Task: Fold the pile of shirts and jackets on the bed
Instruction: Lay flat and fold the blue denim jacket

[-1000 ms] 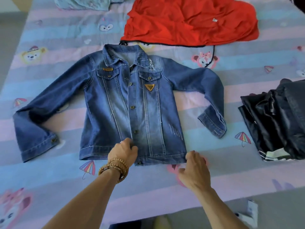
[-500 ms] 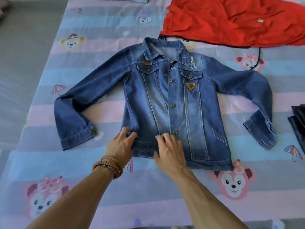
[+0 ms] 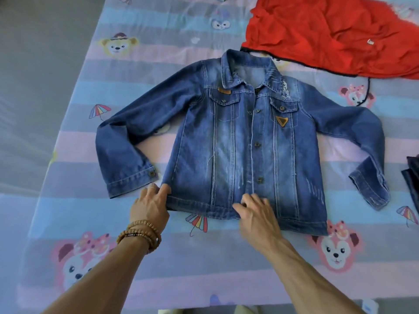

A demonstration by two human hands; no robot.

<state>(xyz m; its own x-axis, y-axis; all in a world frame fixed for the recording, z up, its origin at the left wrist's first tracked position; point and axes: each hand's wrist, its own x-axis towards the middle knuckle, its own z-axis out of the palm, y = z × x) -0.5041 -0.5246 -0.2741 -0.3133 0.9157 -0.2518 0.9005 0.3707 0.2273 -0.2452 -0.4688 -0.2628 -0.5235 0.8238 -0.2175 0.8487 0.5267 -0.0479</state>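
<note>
A blue denim jacket (image 3: 244, 141) lies front-up and buttoned on the striped cartoon-print bedsheet (image 3: 204, 268), sleeves spread. The left hand (image 3: 150, 206) pinches the hem's left corner; the right hand (image 3: 255, 213), fingers curled, grips the hem near the button placket. A brown triangular patch (image 3: 282, 121) shows no readable writing. A red garment (image 3: 335, 32) lies beyond the collar.

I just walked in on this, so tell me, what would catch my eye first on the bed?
The denim jacket lies spread flat, buttoned, mid-bed, both hands at its hem: left hand at the corner, right hand near the middle. Beyond the collar lies a bright red garment.
</note>
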